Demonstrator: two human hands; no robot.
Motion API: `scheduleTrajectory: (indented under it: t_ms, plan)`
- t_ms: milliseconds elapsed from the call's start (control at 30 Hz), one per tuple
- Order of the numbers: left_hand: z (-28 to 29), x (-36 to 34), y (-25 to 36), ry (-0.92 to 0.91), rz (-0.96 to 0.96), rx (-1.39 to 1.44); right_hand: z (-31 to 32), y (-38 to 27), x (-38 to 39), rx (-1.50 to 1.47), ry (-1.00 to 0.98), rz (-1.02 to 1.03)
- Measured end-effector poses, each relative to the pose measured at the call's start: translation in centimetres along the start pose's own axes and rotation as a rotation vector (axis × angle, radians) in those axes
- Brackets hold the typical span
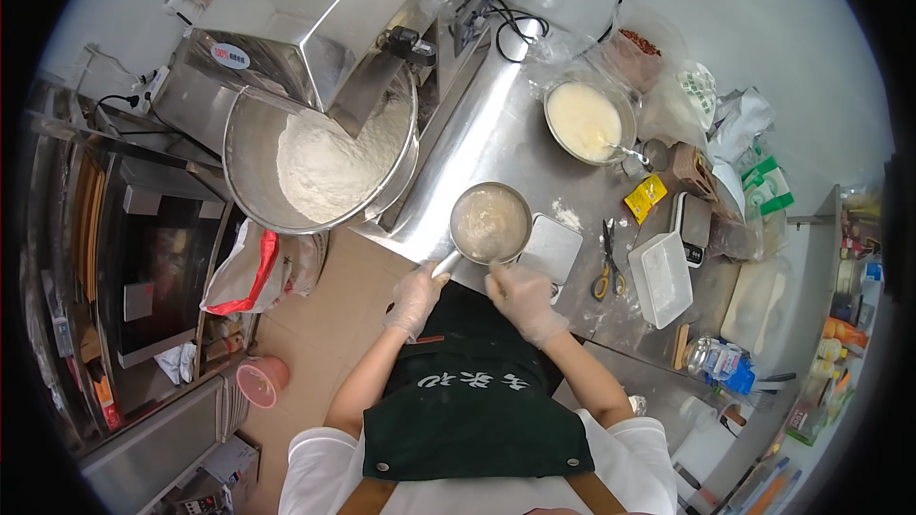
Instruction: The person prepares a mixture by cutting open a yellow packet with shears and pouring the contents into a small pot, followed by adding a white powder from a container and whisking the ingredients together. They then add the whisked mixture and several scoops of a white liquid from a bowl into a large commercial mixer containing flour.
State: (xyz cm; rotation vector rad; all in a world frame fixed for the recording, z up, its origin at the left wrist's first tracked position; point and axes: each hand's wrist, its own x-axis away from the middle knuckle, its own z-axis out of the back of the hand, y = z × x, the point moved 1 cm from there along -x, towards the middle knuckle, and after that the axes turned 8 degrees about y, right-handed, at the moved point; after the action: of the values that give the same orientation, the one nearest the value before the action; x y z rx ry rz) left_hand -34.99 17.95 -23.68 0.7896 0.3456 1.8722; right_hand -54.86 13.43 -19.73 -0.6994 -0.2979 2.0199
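A small metal saucepan is held over the near edge of the steel worktop, with a pale, cloudy mixture inside it. My left hand, in a clear plastic glove, is closed round the pan's light handle. At the pan's near right rim is my right hand, also gloved, with its fingers curled in. Whatever those fingers grip is hidden from this angle. Just right of the pan lies a flat white kitchen scale, partly behind the right hand.
At left, a mixer stands over a steel bowl of flour. A bowl of creamy liquid sits farther back. Scissors, a yellow packet and a white tray lie to the right. A pink bin is on the floor.
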Motion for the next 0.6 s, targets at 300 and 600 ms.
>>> scheduleTrajectory:
  t_ms: [300,600]
  plan:
    - [0.4,0.0,0.3,-0.007,-0.003,0.02,-0.2,0.5,-1.1,0.163,0.014,-0.106]
    - [0.8,-0.1,0.6,-0.071,0.041,-0.005,0.2,0.6,-1.7,-0.005,0.052,-0.13]
